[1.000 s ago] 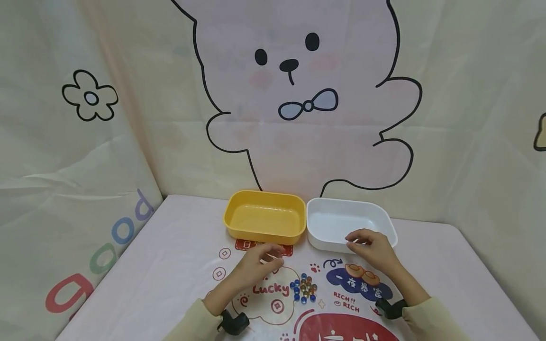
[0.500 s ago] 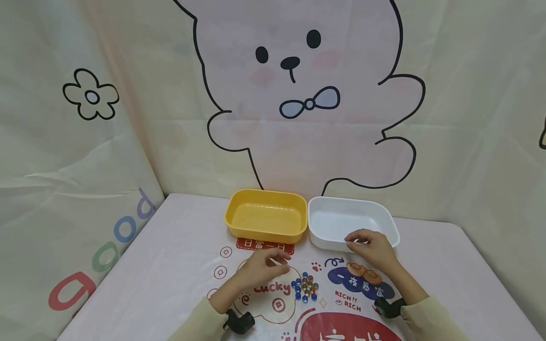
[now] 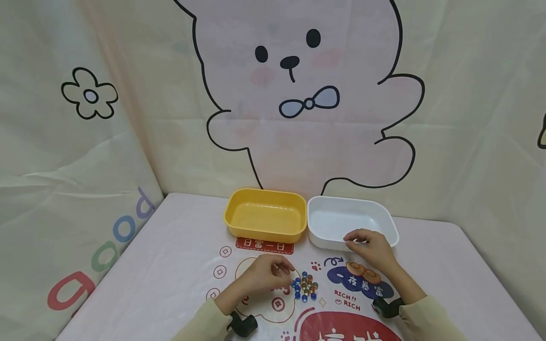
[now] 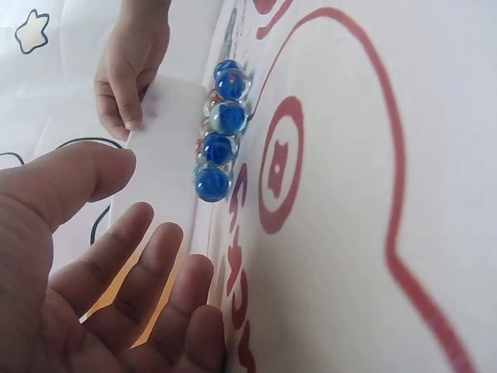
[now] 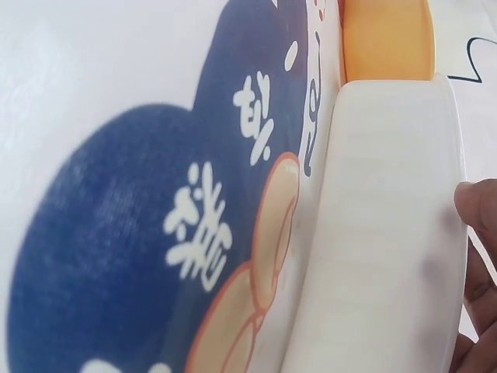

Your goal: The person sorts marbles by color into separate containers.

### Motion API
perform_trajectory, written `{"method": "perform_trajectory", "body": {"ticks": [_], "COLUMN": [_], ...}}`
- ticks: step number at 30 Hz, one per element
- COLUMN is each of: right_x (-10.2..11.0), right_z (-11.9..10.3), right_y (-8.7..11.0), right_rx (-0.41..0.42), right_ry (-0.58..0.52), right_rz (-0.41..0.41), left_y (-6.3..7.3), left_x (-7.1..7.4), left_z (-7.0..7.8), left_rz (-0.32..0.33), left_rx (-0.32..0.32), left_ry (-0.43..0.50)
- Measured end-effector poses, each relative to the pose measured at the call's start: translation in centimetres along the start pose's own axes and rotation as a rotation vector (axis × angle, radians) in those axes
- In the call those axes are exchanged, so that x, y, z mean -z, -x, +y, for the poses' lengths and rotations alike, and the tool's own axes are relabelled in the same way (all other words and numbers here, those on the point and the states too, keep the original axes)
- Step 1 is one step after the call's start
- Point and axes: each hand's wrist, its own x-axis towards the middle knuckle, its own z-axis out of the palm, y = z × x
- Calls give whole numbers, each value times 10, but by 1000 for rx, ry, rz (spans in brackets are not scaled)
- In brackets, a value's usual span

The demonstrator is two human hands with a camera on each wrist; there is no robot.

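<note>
So, L hand (image 3: 268, 273) nr marbles (image 3: 304, 286).

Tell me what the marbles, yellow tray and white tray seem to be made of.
Marbles: likely glass, glossy; they look clear with coloured swirls inside.
Yellow tray: probably plastic, shiny, with highlights on its floor.
White tray: probably plastic too, smooth; its outer wall looks nearly matt, its corners rounded.
</note>
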Motion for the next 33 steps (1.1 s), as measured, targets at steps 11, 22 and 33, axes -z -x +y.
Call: {"method": "perform_trajectory", "body": {"ticks": [11, 22, 33], "right_x": [1, 2, 1], "right_z": [-1, -2, -2], "right_y": [0, -1, 0], "right_rx": [-2, -2, -22], "right_ry": [-3, -8, -7], "right_rz": [-4, -6, -15], "left_y": [-3, -2, -3], "left_x": [-5, -9, -12], "left_z": [1, 0, 0], "left_rz": [-17, 6, 8], "left_rx": [10, 82, 108], "left_ry": [-33, -86, -117]}}
